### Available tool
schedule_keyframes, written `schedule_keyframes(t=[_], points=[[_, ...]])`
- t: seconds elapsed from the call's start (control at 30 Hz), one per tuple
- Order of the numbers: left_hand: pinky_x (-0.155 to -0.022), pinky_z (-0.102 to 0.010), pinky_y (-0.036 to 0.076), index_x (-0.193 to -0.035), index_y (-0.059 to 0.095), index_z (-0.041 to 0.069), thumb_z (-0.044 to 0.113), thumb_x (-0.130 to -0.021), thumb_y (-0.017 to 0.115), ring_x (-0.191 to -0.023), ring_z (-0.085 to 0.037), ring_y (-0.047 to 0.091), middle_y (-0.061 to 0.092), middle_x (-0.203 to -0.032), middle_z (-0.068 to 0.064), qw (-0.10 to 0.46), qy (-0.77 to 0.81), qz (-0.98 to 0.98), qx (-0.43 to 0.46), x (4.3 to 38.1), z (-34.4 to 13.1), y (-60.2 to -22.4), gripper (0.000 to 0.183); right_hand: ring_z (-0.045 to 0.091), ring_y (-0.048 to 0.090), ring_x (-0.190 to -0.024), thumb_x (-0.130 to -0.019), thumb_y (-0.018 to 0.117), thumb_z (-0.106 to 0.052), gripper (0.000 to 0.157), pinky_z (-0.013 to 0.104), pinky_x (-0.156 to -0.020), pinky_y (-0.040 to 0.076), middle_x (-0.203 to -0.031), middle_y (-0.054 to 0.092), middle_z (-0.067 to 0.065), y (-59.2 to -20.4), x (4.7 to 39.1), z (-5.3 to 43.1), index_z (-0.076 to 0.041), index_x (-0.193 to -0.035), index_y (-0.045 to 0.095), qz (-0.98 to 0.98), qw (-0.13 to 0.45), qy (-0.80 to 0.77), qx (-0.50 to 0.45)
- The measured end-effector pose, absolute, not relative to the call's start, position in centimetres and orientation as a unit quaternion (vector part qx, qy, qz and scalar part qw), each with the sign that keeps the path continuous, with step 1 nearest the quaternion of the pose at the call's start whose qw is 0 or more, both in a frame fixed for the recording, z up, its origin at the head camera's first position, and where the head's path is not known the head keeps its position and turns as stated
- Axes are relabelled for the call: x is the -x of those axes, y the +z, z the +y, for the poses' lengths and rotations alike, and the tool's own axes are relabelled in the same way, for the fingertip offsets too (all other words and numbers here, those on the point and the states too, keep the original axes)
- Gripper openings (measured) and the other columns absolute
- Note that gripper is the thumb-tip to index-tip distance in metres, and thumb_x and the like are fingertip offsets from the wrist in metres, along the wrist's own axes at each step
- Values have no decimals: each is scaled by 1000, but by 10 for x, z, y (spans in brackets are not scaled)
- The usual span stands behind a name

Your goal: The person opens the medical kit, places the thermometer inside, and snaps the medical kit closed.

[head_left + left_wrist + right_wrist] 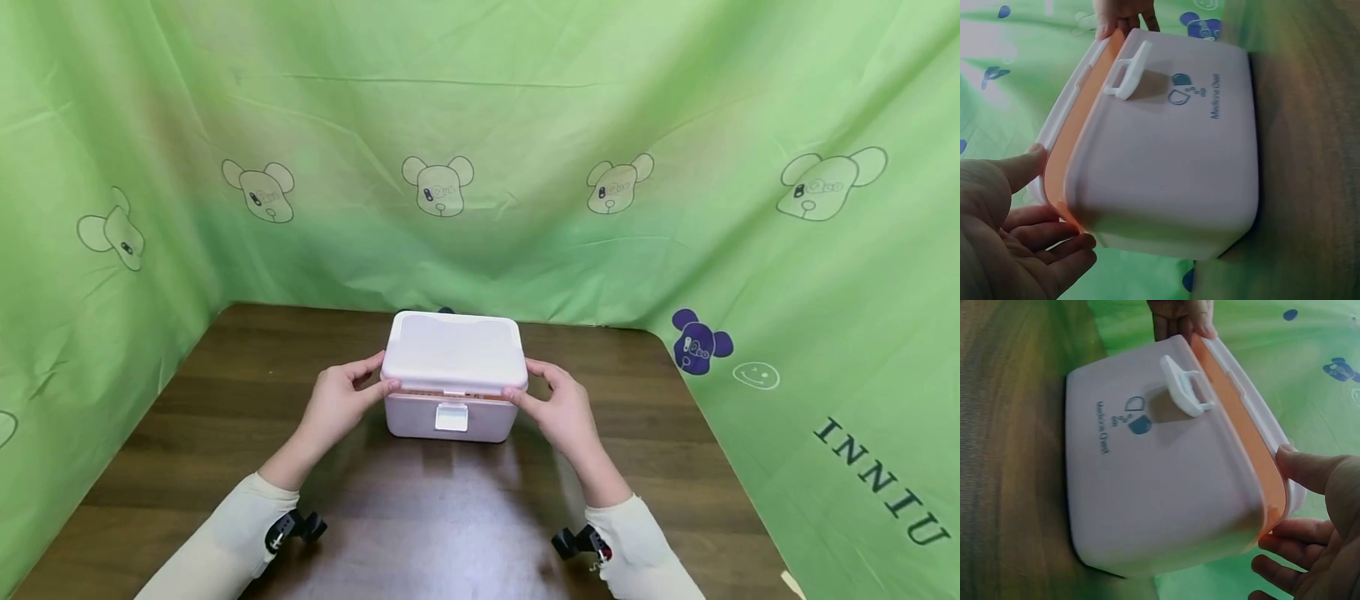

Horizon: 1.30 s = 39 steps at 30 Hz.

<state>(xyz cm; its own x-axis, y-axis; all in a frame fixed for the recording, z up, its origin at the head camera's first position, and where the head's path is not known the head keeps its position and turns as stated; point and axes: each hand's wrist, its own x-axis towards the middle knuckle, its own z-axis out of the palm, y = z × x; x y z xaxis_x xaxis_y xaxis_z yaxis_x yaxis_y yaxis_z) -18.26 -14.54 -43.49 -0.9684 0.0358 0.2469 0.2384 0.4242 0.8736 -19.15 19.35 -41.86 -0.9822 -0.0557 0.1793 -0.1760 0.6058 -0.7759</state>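
Observation:
A pale pink medicine chest (pixel 412 419) stands on the table, its white lid (pixel 456 350) raised a little at the front. My left hand (pixel 343 402) pinches the lid's left front corner, thumb on the front edge and fingers along the side. On the opposite corner, my right hand (pixel 561 407) holds the lid the same way. An orange inner part (pixel 1062 172) shows through the gap in the left wrist view. The white latch (pixel 1180 387) on the front is flipped outward, beside a printed capsule logo and "Medicine Chest" lettering. The rest of the chest's inside is hidden.
The dark wood-grain table (pixel 442 517) extends around the chest on all sides. Green cloth (pixel 525 108) with printed bear heads hangs behind it and at both sides. Black wrist-worn devices (pixel 285 532) sit at both sleeve cuffs.

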Motion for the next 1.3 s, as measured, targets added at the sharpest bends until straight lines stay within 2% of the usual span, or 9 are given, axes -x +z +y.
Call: schedule_keyframes(t=[0.13,0.37,0.63,1.0,1.3], points=[[-100,-48,56,-135,66,4,36,-86,84,-125,-26,64,67,-134,-9,107,-509,-850,82,180,-144,-437,61,28,54,-137,-83,86,-41,65,51,-115,42,-138,66,8,-425,189,192,-11,-137,66,-892,82,439,-65],[-105,-48,53,-134,67,5,36,-85,84,-127,-26,63,68,-133,-7,119,-484,-863,83,180,-144,-439,60,28,56,-134,-82,87,-37,63,50,-115,42,-137,66,9,-434,190,190,-10,-136,67,-895,107,427,-67],[-104,-46,54,-135,66,5,33,-86,84,-126,-26,63,67,-134,-8,124,-475,-867,83,183,-142,-443,60,30,57,-133,-81,89,-31,62,48,-116,41,-137,66,12,-436,194,187,-7,-134,67,-891,118,434,-64],[-100,-45,56,-138,64,4,32,-88,83,-126,-28,63,65,-136,-11,141,-472,-867,79,198,-136,-448,60,31,58,-130,-85,85,-35,59,50,-112,45,-135,67,13,-439,209,184,-6,-133,68,-895,131,422,-54],[-97,-38,57,-139,63,3,30,-89,82,-124,-25,64,64,-137,-13,141,-527,-836,58,211,-127,-455,60,32,58,-130,-88,82,-36,56,49,-111,46,-134,66,15,-439,223,185,-7,-133,68,-894,128,427,-36]])
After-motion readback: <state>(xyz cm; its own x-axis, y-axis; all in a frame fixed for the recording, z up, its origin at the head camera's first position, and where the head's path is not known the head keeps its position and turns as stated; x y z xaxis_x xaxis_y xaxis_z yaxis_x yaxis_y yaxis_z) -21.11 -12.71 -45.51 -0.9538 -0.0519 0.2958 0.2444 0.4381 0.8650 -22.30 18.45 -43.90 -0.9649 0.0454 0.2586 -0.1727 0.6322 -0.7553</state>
